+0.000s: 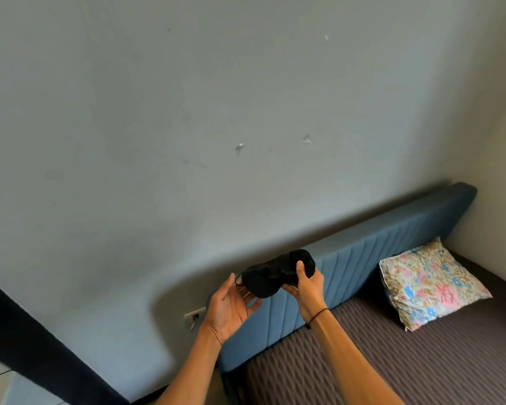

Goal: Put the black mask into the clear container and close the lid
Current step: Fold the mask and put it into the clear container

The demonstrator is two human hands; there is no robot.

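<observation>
Against grey wall (187,112), right hand (307,285) clutching black mask (275,273).

Single head-worn wide view; faces forward, tilted towards grey wall (187,112); near over both forearms; bed headboard (362,252) right, floor strip lower left.

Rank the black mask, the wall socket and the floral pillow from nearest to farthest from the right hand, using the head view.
1. black mask: gripped in the right hand, on its left.
2. wall socket: lower left, on the wall beyond the left hand.
3. floral pillow: far right, on the bed.
</observation>
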